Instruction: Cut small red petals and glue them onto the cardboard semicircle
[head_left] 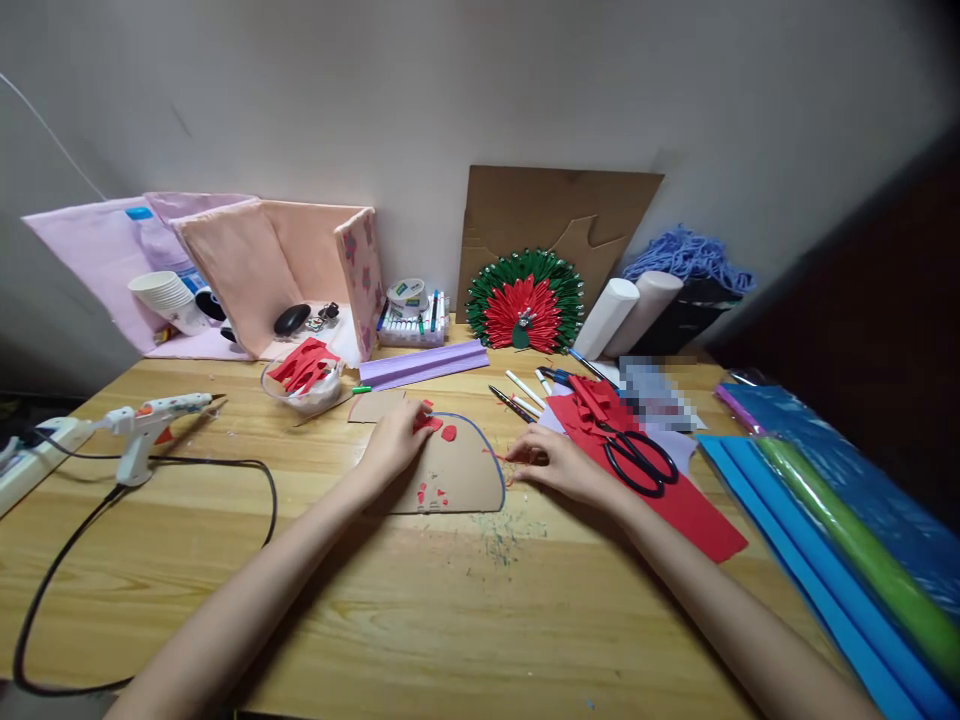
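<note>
One left hand touching red scrap; right hand beside cardboard.

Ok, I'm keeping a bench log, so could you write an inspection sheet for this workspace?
Surface: wooden table, dark specks near the cardboard's right corner.
Job's things: rounded cardboard piece bearing red scraps.
Clutter: black-handled scissors over a red sheet, loose markers.
Hands: left hand, fingers at red scraps; right hand by the curved edge; exact grips unclear.
Cables: glue gun's black cable loops at left.
Surroundings: grey wall behind.
</note>
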